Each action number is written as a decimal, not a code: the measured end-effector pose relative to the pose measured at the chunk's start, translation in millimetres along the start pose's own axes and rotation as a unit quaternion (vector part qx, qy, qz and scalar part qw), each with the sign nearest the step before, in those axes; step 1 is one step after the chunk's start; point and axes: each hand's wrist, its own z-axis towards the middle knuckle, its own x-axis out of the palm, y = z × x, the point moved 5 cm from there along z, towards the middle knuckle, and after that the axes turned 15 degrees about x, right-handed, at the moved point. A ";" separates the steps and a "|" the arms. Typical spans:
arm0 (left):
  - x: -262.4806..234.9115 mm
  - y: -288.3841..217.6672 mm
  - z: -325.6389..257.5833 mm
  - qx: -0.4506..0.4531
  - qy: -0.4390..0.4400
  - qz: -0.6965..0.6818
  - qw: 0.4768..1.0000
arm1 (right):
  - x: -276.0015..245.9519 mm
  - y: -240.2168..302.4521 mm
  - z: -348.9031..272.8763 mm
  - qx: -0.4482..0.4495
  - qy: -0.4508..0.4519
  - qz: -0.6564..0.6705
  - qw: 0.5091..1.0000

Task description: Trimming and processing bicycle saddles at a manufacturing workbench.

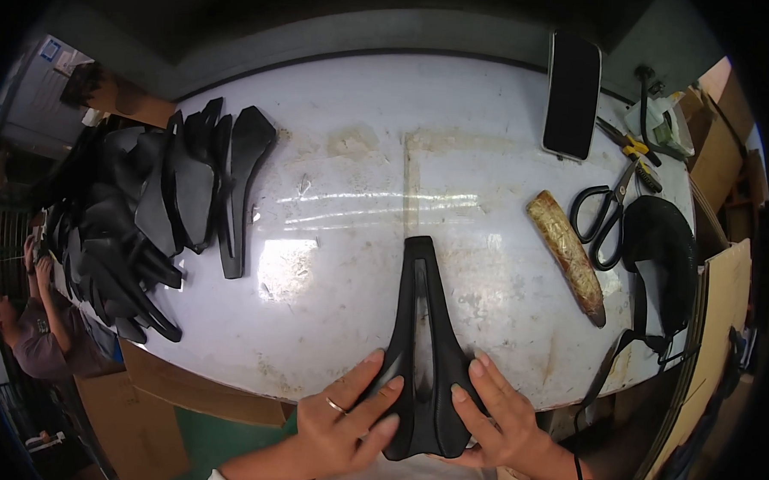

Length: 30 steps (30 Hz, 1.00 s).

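Observation:
A black bicycle saddle (pixel 399 391) with a long slot down its middle lies nose away from me, its wide rear hanging over the near table edge close to my body. My left hand (pixel 347 414), a ring on one finger, grips its left wing with fingertips on the upper face. On the opposite wing, my right hand (pixel 501 417) holds with fingers on top and thumb low by the rear edge. What lies under the saddle is hidden.
On the left is a heap of black saddle covers (pixel 146 195). To the right are a tape-wrapped tool (pixel 566 256), scissors (pixel 607 217), a black corded device (pixel 661 261), pliers (pixel 633 148) and a phone-like screen (pixel 572 94). Another person (pixel 46 337) sits far left.

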 end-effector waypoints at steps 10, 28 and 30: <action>1.8 28.2 -13.0 -0.307 -0.108 -0.606 0.726 | -20.9 28.3 -36.3 -0.040 0.186 0.154 0.970; 5.1 -4.1 -29.4 -0.228 0.060 -0.489 0.840 | -23.2 25.6 -33.7 0.054 0.087 0.360 0.927; 14.1 -11.2 -26.7 -0.197 0.148 -0.492 0.835 | 0.9 14.0 -33.8 0.214 0.126 0.501 0.829</action>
